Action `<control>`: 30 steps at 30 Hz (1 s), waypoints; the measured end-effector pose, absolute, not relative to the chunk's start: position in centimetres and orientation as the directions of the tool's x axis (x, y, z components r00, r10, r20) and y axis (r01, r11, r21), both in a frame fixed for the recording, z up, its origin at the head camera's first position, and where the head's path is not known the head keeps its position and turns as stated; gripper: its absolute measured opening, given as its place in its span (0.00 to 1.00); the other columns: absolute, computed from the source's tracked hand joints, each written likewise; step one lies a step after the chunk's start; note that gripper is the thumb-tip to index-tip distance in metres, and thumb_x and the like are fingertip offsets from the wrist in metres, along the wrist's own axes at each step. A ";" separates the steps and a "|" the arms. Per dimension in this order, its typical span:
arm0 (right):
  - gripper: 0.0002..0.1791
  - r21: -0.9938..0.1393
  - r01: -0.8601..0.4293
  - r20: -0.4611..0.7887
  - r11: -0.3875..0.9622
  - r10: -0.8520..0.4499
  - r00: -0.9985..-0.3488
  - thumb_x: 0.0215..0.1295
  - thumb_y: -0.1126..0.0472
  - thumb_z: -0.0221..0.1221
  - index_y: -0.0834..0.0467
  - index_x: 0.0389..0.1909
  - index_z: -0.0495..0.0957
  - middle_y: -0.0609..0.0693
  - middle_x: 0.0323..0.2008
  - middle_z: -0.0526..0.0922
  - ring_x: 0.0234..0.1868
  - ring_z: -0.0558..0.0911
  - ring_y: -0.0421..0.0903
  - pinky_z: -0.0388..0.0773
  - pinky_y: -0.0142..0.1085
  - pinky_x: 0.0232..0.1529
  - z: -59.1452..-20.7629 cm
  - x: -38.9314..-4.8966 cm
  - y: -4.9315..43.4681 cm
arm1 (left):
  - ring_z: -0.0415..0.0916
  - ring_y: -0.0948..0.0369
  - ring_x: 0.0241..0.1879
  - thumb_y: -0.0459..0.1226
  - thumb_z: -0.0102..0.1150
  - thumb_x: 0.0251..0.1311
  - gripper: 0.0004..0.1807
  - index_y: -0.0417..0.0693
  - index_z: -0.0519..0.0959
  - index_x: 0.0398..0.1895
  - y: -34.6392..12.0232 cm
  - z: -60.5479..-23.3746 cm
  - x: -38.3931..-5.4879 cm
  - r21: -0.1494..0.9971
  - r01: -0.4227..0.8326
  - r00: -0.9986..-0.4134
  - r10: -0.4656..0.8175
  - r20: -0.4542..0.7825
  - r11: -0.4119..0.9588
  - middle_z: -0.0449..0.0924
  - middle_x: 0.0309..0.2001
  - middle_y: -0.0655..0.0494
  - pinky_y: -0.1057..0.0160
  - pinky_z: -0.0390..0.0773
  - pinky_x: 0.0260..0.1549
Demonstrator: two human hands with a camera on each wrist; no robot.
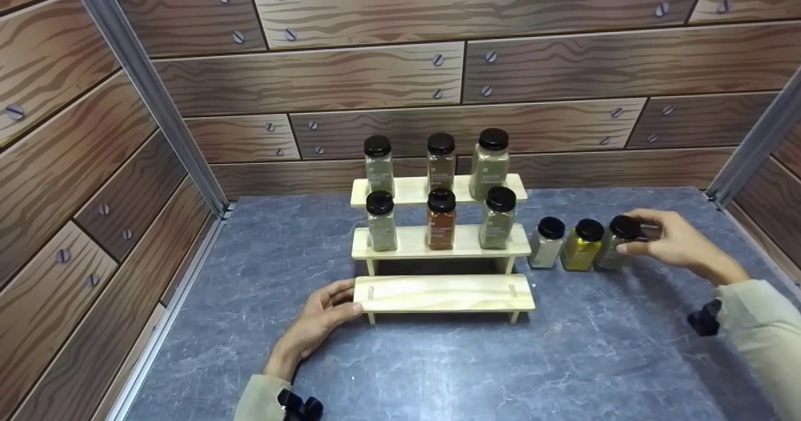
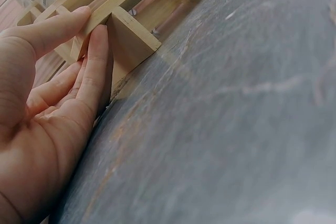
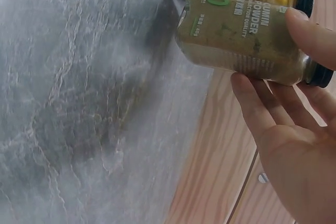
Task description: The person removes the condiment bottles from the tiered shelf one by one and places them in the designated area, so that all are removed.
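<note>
A pale wooden three-tier spice rack [image 1: 443, 293] stands mid-table. My left hand [image 1: 320, 316] pinches the left end of its lowest board, thumb [image 2: 63, 30] at the top edge and fingers [image 2: 95, 69] beneath. At the right, my right hand [image 1: 679, 246] holds a black-capped spice jar [image 1: 611, 252] between thumb and fingers. In the right wrist view this cumin powder jar [image 3: 236, 38] holds greenish-brown powder. Close beside it stand a yellow-powder jar [image 1: 582, 249] and a pale-powder jar [image 1: 547, 247].
Three jars stand on the middle tier, among them a red-brown one [image 1: 441, 227]. Three more, including a greenish one [image 1: 491, 171], stand on the top tier. Wood-patterned walls [image 1: 375, 83] and metal posts [image 1: 150, 96] enclose the grey marbled tabletop [image 1: 438, 371].
</note>
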State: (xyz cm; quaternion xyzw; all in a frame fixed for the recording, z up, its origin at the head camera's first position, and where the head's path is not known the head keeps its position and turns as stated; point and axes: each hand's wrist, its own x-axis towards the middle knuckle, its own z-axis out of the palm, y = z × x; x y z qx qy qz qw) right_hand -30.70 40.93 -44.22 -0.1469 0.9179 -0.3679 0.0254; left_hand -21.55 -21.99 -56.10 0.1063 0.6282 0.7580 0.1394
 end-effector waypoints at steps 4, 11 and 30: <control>0.32 -0.667 -0.247 0.043 0.703 -0.295 -0.955 0.64 0.61 0.74 0.67 0.67 0.76 0.69 0.59 0.83 0.47 0.79 0.21 0.80 0.21 0.48 -44.5 -30.8 41.1 | 0.84 0.56 0.57 0.27 0.66 0.67 0.39 0.22 0.59 0.77 -22.0 -56.2 -21.6 0.982 -0.083 -0.939 0.344 -0.019 -0.171 0.76 0.67 0.36 0.59 0.84 0.63; 0.33 -0.688 -0.234 0.020 0.687 -0.305 -0.952 0.64 0.62 0.74 0.68 0.67 0.75 0.70 0.60 0.82 0.49 0.78 0.19 0.82 0.22 0.49 -45.1 -31.0 41.2 | 0.84 0.56 0.58 0.27 0.65 0.67 0.40 0.22 0.58 0.78 -22.0 -56.2 -21.6 0.981 -0.087 -0.937 0.347 -0.023 -0.171 0.75 0.69 0.34 0.59 0.84 0.64; 0.36 -0.675 -0.207 -0.041 0.708 -0.316 -0.948 0.67 0.63 0.71 0.72 0.71 0.69 0.72 0.64 0.79 0.58 0.83 0.39 0.78 0.19 0.52 -45.3 -30.9 41.1 | 0.84 0.56 0.57 0.27 0.65 0.67 0.39 0.21 0.58 0.77 -22.0 -56.1 -21.6 0.982 -0.082 -0.938 0.346 -0.018 -0.171 0.76 0.68 0.34 0.61 0.85 0.62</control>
